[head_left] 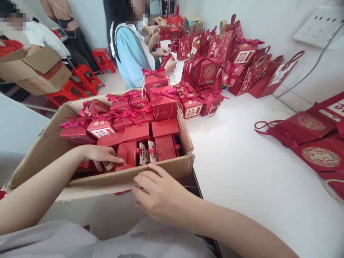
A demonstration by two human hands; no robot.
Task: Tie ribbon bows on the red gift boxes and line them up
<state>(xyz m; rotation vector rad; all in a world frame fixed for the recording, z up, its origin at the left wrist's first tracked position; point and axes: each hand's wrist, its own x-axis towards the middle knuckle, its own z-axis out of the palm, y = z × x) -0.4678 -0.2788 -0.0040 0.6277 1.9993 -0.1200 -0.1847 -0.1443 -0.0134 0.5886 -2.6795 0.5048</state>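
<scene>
My left hand [100,154] reaches into an open cardboard carton [158,170] at its front left. Its index finger lies stretched on a red gift box [127,153], apart from the thumb. A gold ribbon loop [109,167] shows just below those fingers. My right hand [156,191] rests at the carton's near edge, loosely bent and open, with nothing in it. Red gift boxes fill much of the carton; those at the back carry magenta ribbon bows [129,116]. Beside my left hand, white printed tags [147,152] show between boxes.
The white table [236,154] stretches right of the carton. Red gift bags and boxes [209,70] crowd its back; more boxes [317,139] lie far right. A person in light blue [129,53] works ahead. Red stools [87,79] and another carton [40,71] stand left.
</scene>
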